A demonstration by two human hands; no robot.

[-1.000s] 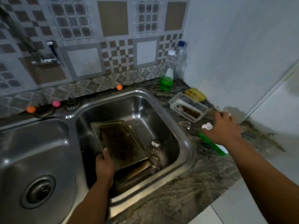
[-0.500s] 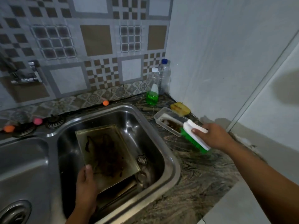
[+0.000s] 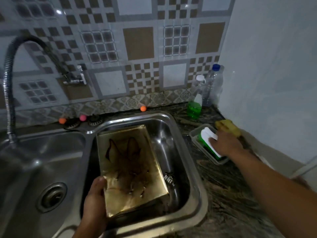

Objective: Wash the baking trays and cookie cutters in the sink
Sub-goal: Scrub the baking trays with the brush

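Observation:
A rectangular baking tray (image 3: 130, 169) with dark burnt stains lies tilted in the right sink basin (image 3: 188, 145). My left hand (image 3: 95, 200) grips its near left corner, thumb on the tray's inner face. Beside the tray, at the basin's bottom right, lies a small metal cookie cutter (image 3: 169, 177). Over on the counter, my right hand (image 3: 224, 143) holds a white-backed green scrub brush (image 3: 208, 137) pressed down into a small clear plastic dish (image 3: 194, 134).
A flexible faucet hose (image 3: 10, 79) arches over the left basin with its drain (image 3: 51, 196). A bottle of green soap (image 3: 194, 103) and a clear bottle (image 3: 212, 83) stand in the back corner. A yellow sponge (image 3: 228, 126) lies by the wall. Small coloured balls dot the sink's back ledge.
My right hand picked the brush up off the counter and moved it left and back into the plastic dish. My left hand kept hold of the tray.

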